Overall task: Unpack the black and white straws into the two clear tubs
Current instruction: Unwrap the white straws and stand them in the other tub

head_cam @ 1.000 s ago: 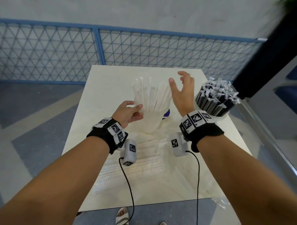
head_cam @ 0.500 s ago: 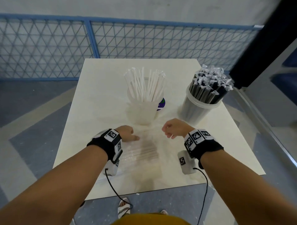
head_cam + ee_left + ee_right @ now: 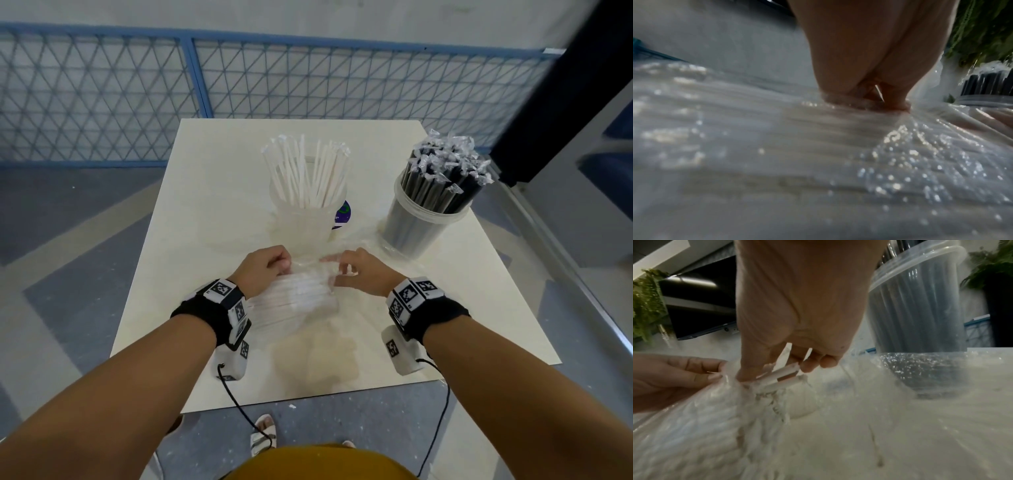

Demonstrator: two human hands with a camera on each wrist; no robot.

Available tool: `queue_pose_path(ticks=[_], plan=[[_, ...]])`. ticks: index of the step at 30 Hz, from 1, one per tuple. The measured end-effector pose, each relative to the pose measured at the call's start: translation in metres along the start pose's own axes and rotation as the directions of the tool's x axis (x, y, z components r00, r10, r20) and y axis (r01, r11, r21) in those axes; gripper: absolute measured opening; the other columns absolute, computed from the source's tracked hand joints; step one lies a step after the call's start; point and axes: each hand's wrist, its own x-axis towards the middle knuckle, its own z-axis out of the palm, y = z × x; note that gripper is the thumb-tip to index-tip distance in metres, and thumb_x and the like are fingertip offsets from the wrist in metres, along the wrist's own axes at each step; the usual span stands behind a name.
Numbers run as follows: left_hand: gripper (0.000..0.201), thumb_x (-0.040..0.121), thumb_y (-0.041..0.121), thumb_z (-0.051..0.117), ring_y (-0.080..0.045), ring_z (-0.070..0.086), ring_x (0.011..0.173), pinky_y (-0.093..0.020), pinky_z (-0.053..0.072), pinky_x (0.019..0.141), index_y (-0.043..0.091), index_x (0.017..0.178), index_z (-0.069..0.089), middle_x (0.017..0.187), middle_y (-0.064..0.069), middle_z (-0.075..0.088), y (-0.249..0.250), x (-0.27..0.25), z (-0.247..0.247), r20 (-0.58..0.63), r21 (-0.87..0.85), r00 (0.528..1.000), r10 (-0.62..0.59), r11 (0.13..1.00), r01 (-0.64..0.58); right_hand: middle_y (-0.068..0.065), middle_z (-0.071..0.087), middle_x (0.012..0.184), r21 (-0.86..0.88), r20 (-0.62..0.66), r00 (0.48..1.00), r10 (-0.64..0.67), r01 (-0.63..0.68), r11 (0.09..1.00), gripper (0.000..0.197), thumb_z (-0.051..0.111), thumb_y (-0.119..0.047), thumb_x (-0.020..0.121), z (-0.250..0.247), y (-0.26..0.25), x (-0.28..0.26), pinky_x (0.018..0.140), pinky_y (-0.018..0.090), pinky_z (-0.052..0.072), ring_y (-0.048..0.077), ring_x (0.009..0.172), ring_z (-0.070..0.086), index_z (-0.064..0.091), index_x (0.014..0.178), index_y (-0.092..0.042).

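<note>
A clear plastic bag of white straws lies on the table in front of me. My left hand pinches the bag's plastic at its far open end. In the right wrist view my right hand reaches into that opening, thumb and fingers pinching a few white straws, with the left hand beside it. One clear tub at mid-table holds upright white straws. A second clear tub to the right is packed with wrapped black straws. The left wrist view shows my curled fingers on the crinkled bag.
Loose clear plastic film lies between my right hand and the black-straw tub. A purple label peeks from behind the white-straw tub. The table ends at a blue mesh fence beyond; a dark panel stands at far right.
Both hands came down from the white-straw tub to the bag nearer me. The left hand took hold of the plastic and the right hand closed on straws at the opening.
</note>
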Motion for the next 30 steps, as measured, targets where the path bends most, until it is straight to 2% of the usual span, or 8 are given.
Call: queue_pose_path(ticks=[3, 6, 9, 11, 15, 19, 22, 30], plan=[[0.026, 0.093, 0.003, 0.045, -0.002, 0.057, 0.069, -0.008, 0.045, 0.071, 0.018, 0.073, 0.053, 0.072, 0.007, 0.062, 0.003, 0.000, -0.002, 0.020, -0.094, 0.999, 0.038, 0.995, -0.036, -0.008, 0.049, 0.090, -0.031, -0.013, 0.999, -0.032, 0.032, 0.999, 0.025, 0.065, -0.016, 0.085, 0.002, -0.001, 0.000, 0.075, 0.008, 0.025, 0.009, 0.086, 0.038, 0.069, 0.109, -0.010], [0.027, 0.093, 0.000, 0.045, 0.003, 0.058, 0.065, -0.011, 0.048, 0.069, 0.015, 0.073, 0.053, 0.067, 0.010, 0.063, 0.006, 0.001, -0.004, 0.020, -0.205, 0.998, 0.053, 0.978, -0.048, 0.005, 0.048, 0.111, 0.187, -0.035, 0.999, -0.023, 0.029, 0.982, 0.013, 0.067, -0.004, 0.082, 0.000, -0.004, -0.003, 0.077, 0.002, 0.036, 0.018, 0.101, 0.047, 0.067, 0.095, -0.009], [0.027, 0.094, 0.001, 0.044, 0.003, 0.059, 0.065, -0.010, 0.047, 0.068, 0.016, 0.073, 0.052, 0.072, 0.005, 0.064, 0.013, 0.002, -0.005, -0.035, -0.244, 0.998, 0.059, 0.967, -0.065, -0.007, 0.050, 0.099, 0.176, -0.014, 1.000, -0.024, 0.026, 0.984, 0.030, 0.066, -0.003, 0.083, -0.008, -0.012, -0.006, 0.061, 0.004, 0.042, 0.002, 0.081, 0.052, 0.062, 0.112, -0.008], [0.027, 0.094, 0.001, 0.043, 0.004, 0.059, 0.061, -0.009, 0.047, 0.065, 0.016, 0.073, 0.051, 0.076, 0.000, 0.063, 0.019, 0.003, -0.003, -0.070, -0.266, 0.996, 0.054, 0.961, -0.071, -0.003, 0.058, 0.098, 0.136, 0.016, 1.000, -0.012, 0.009, 0.991, 0.037, 0.063, -0.007, 0.085, -0.013, -0.019, -0.007, 0.056, 0.011, 0.046, -0.002, 0.067, 0.056, 0.059, 0.121, -0.014], [0.026, 0.095, 0.003, 0.043, 0.003, 0.061, 0.060, -0.013, 0.047, 0.065, 0.017, 0.073, 0.050, 0.077, 0.000, 0.063, 0.030, 0.003, 0.003, -0.107, -0.288, 0.993, 0.049, 0.954, -0.078, 0.001, 0.068, 0.111, -0.066, -0.005, 0.999, -0.041, 0.041, 0.997, 0.030, 0.060, -0.022, 0.089, -0.016, -0.021, 0.004, 0.085, 0.025, 0.049, 0.012, 0.094, 0.063, 0.063, 0.118, -0.016], [0.026, 0.093, 0.004, 0.047, -0.005, 0.063, 0.063, -0.032, 0.050, 0.078, 0.018, 0.072, 0.052, 0.074, -0.001, 0.060, 0.035, 0.005, 0.008, -0.157, -0.282, 0.987, 0.045, 0.955, -0.089, 0.009, 0.067, 0.106, -0.295, 0.140, 0.981, 0.131, -0.085, 0.952, 0.035, 0.056, -0.027, 0.088, -0.019, -0.026, 0.015, 0.087, 0.040, 0.052, 0.027, 0.098, 0.063, 0.056, 0.122, -0.019], [0.025, 0.093, 0.006, 0.048, -0.003, 0.065, 0.063, -0.035, 0.048, 0.077, 0.018, 0.071, 0.052, 0.076, 0.001, 0.061, 0.036, 0.006, 0.010, -0.159, -0.272, 0.987, 0.035, 0.959, -0.078, 0.007, 0.062, 0.118, -0.245, 0.207, 0.975, 0.076, -0.023, 0.969, 0.045, 0.058, -0.033, 0.089, -0.026, -0.038, 0.010, 0.095, 0.037, 0.046, 0.024, 0.104, 0.059, 0.047, 0.131, -0.023], [0.023, 0.093, 0.007, 0.047, 0.000, 0.057, 0.067, -0.031, 0.046, 0.083, 0.019, 0.074, 0.052, 0.068, 0.014, 0.062, 0.038, 0.005, 0.003, -0.119, -0.198, 0.992, 0.039, 0.978, -0.062, 0.006, 0.063, 0.114, -0.114, 0.233, 0.972, -0.028, 0.056, 0.992, 0.023, 0.063, -0.021, 0.087, -0.049, -0.034, 0.002, 0.092, 0.033, 0.043, 0.021, 0.102, 0.057, 0.061, 0.110, -0.016]])
